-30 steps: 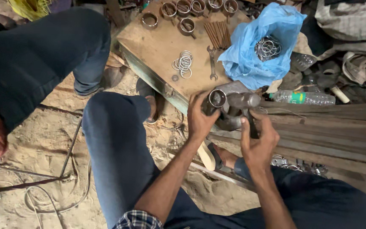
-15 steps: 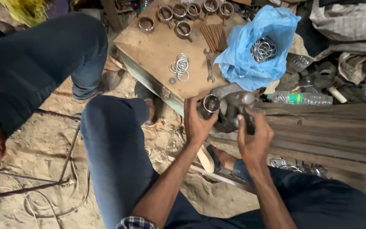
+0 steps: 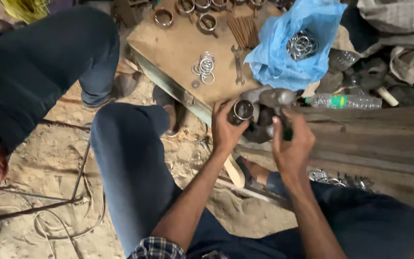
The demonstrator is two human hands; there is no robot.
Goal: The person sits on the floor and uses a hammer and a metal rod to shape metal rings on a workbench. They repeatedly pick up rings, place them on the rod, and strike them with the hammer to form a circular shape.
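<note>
My left hand (image 3: 226,129) grips a dark, greasy metal joint part (image 3: 264,108) at its round bearing cup, whose shiny rim faces up. My right hand (image 3: 291,144) holds the same part from the right side, fingers curled over its dark body. The part is held above the edge of a flat brown board (image 3: 173,48) and beside weathered wooden planks (image 3: 374,139). My knees in blue jeans frame the hands below.
On the board lie a small pile of metal rings (image 3: 204,67), a spanner (image 3: 238,64), thin rods (image 3: 243,29) and several bearing cups (image 3: 207,21). A blue plastic bag (image 3: 283,62) holds more rings. A plastic bottle (image 3: 343,101) lies right. Another person's leg (image 3: 39,67) is at the left, on sandy ground.
Both hands have shifted slightly on the metal part, turning it a little; the right hand's fingers now wrap over its right side. The camera view drifted downward.
</note>
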